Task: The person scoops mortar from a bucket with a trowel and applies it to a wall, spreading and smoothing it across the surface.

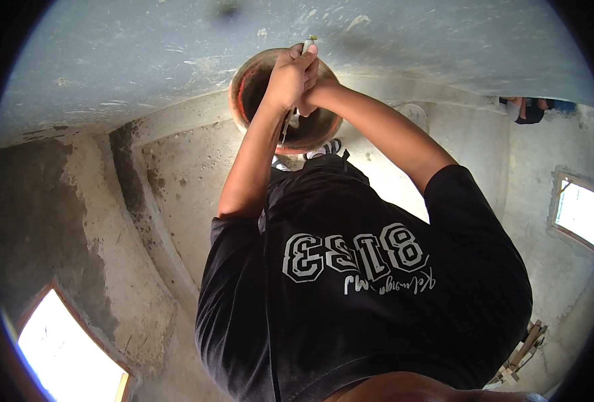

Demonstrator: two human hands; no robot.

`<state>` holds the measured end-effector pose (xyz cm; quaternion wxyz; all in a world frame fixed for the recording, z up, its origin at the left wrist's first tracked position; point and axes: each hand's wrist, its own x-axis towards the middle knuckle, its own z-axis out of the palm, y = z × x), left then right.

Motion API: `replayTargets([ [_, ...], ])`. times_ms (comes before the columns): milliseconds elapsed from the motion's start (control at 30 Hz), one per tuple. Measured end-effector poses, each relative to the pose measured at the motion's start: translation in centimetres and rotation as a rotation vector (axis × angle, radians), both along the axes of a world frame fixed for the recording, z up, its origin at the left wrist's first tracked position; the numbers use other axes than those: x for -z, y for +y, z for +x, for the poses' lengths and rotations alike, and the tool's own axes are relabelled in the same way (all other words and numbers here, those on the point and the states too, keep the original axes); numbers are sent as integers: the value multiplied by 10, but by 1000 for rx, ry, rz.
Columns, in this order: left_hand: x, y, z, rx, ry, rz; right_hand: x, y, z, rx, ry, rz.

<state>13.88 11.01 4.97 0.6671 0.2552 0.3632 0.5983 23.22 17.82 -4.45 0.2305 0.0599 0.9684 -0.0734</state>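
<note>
From my end, I see a short pale cylindrical piece [308,44] poking out at the far end of the joined hands, with a small yellowish tip; I cannot tell what it is. The left hand [291,79] is curled around it, thumb along its side. The right hand [312,95] meets the left from beneath and is partly hidden, so I cannot tell what it grips. As for progress, I judge the grip already set, but nothing shows finished, and how much remains I cannot tell. Directly below both hands sits a round reddish-brown basin [239,100]; a thin strand [285,128], cord or trickle, hangs near the left wrist. Beyond the hands stands a scuffed blue-grey wall [143,53], and nearer the body than the hands I see a striped sandal [324,150].
</note>
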Motion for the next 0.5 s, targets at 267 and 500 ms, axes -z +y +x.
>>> replayTargets([
  [267,-20,-23,-28,-103,129,-28,-7,-3,-18,210,107,-498],
  [500,-48,-76,-107,-348,108,-50,-82,11,21,261,277,-674],
])
